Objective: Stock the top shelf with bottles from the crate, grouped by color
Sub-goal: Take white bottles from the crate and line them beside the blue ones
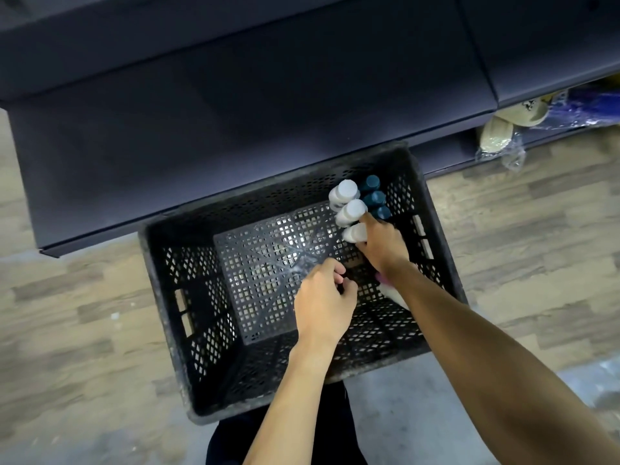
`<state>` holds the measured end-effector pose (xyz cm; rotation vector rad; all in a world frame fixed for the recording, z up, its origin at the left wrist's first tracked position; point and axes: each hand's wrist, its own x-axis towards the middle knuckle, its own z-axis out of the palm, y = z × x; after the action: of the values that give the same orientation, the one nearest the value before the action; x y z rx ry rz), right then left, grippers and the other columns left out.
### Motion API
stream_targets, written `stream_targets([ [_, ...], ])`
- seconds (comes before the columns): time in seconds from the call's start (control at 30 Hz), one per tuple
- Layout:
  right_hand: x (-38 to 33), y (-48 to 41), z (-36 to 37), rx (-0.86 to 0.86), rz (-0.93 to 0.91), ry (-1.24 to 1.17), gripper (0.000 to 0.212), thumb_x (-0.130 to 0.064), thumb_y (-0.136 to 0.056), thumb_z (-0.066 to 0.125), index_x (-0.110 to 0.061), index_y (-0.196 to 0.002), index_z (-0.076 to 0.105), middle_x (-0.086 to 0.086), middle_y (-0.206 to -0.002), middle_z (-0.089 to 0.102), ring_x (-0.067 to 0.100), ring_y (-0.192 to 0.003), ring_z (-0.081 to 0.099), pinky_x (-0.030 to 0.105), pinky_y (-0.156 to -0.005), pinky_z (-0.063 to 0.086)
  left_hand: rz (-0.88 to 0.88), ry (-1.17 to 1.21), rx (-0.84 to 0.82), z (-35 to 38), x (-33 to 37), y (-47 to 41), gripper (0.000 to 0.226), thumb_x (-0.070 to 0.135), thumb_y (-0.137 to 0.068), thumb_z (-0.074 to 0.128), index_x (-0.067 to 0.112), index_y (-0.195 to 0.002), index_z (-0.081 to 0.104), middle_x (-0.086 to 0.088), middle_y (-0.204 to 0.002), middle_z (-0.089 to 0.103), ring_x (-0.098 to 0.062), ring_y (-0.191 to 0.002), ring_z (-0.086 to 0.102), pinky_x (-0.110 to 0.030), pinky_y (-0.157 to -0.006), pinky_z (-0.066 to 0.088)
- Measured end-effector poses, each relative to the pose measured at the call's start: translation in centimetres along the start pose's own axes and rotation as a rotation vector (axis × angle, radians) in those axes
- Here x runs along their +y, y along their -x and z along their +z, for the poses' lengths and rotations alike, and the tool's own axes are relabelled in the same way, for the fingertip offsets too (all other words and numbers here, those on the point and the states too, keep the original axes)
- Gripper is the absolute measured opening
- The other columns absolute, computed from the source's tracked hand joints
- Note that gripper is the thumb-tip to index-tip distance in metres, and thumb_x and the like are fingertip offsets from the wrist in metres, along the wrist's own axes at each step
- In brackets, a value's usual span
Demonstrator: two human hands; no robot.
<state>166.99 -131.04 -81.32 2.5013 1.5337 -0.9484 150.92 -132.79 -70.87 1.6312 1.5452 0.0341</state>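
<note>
Both forearms reach down into crate, right one crossing its near-right corner. Right hand is at the bottle cluster in the far-right corner. Its fingers look wrapped on the nearest white bottle, index on the far side, thumb side mostly hidden. Left hand hovers mid-crate, fingers loosely curled with nothing seen in them, tips just beside clear plastic film on the crate bottom.

Cluster is two rows standing upright, caps up. White bottles are on the left, teal bottles on the right, rows touching. Long axes are vertical, so the pull is straight up. The right hand is clearly nearer; the left is well apart from the cluster. One more white bottle lies on its side under the right forearm, partly hidden, with a pink bit at its end.

Judgement: the step is picking a white one to lift out. The neighbours stand tight, so one could tip as it comes up.

Crate bottom is perforated plastic, mostly bare. Crate sits on wood-look floor, pushed against dark shelving. Shelf boards seen are bare; can't tell which is the top one. Wrapped goods sit low at right.
</note>
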Motion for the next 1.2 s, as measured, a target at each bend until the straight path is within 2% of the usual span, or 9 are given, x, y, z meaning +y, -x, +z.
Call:
stream_targets([
  [0.27,0.2,-0.9,0.8,-0.07,-0.029,-0.017,0.045,-0.007,-0.088,0.064,-0.019,-0.13,0.053,0.01,-0.114,0.067,0.029,-0.105,0.065,0.04,-0.086,0.054,0.063,-0.006,-0.003,-0.1,-0.8,-1.2,0.014,0.026,-0.087,0.063,0.026,-0.101,0.062,0.015,-0.089,0.062,-0.002,-0.079,0.059,-0.028,-0.071,0.054],
  [0.43,-0.2,-0.1,-1.1,-0.002,-0.058,0.034,0.04,-0.03,-0.081,0.07,-0.026,-0.119,0.059,0.003,-0.102,0.069,0.027,-0.092,0.066,0.035,-0.072,0.05,0.048,-0.004,0.0,-1.0,-0.6,-0.9,0.012,0.026,-0.087,0.062,0.026,-0.099,0.061,0.014,-0.089,0.062,-0.004,-0.079,0.06,-0.03,-0.07,0.054],
  [0.53,-0.4,1.1,-3.9,-0.039,-0.074,-0.021,0.042,-0.045,-0.076,0.071,-0.031,-0.115,0.06,-0.002,-0.101,0.068,0.023,-0.092,0.063,0.034,-0.073,0.049,0.039,-0.009,-0.02,-2.2,0.1,0.1,0.012,0.025,-0.086,0.061,0.025,-0.098,0.06,0.011,-0.088,0.063,-0.008,-0.08,0.06,-0.033,-0.071,0.053],
  [0.67,-1.1,4.2,-9.5,0.009,-0.174,-0.282,0.051,-0.039,-0.065,0.086,-0.027,-0.108,0.063,-0.01,-0.097,0.066,0.012,-0.089,0.06,0.033,-0.079,0.048,0.058,-0.021,-0.016,-4.9,2.4,2.0,0.009,0.025,-0.086,0.06,0.024,-0.096,0.059,0.01,-0.086,0.062,-0.011,-0.078,0.06,-0.035,-0.071,0.053],
  [0.8,-3.2,7.4,-16.4,0.014,-0.306,-0.377,0.049,-0.028,-0.063,0.09,-0.024,-0.105,0.065,-0.013,-0.095,0.067,0.008,-0.088,0.063,0.038,-0.084,0.053,0.118,-0.016,0.027,-8.8,5.7,4.1,0.006,0.025,-0.084,0.058,0.023,-0.09,0.058,0.008,-0.083,0.062,-0.014,-0.077,0.06,-0.039,-0.073,0.053],
  [0.9,-5.0,9.6,-22.0,0.025,-0.382,-0.399,0.047,-0.027,-0.064,0.091,-0.021,-0.104,0.067,-0.011,-0.094,0.069,0.008,-0.088,0.066,0.032,-0.081,0.056,0.167,-0.037,0.079,-12.0,8.5,5.6,0.007,0.025,-0.084,0.057,0.023,-0.091,0.057,0.008,-0.085,0.062,-0.015,-0.079,0.06,-0.039,-0.073,0.052],
  [1.0,-7.2,13.0,-27.9,0.053,-0.453,-0.395,0.041,-0.034,-0.066,0.09,-0.029,-0.1,0.066,-0.016,-0.09,0.069,0.0,-0.083,0.065,0.014,-0.074,0.048,0.224,-0.024,0.143,-15.5,11.0,7.5,0.006,0.028,-0.084,0.057,0.026,-0.09,0.056,0.01,-0.084,0.06,-0.011,-0.079,0.058,-0.035,-0.071,0.051],
  [1.13,-10.0,17.2,-34.8,0.115,-0.502,-0.342,0.04,-0.039,-0.07,0.086,-0.03,-0.103,0.067,-0.012,-0.091,0.07,0.001,-0.08,0.063,0.022,-0.073,0.05,0.318,-0.032,0.241,-20.4,13.8,9.8,0.004,0.026,-0.084,0.055,0.025,-0.088,0.055,0.01,-0.083,0.06,-0.011,-0.078,0.056,-0.031,-0.067,0.048],
  [1.2,-11.2,18.9,-37.9,0.146,-0.526,-0.319,0.039,-0.041,-0.071,0.085,-0.03,-0.103,0.067,-0.015,-0.09,0.069,-0.002,-0.08,0.062,0.019,-0.07,0.048,0.37,-0.066,0.279,-23.0,15.3,10.6,0.006,0.027,-0.083,0.054,0.026,-0.089,0.056,0.01,-0.085,0.06,-0.011,-0.081,0.056,-0.03,-0.066,0.046],
])
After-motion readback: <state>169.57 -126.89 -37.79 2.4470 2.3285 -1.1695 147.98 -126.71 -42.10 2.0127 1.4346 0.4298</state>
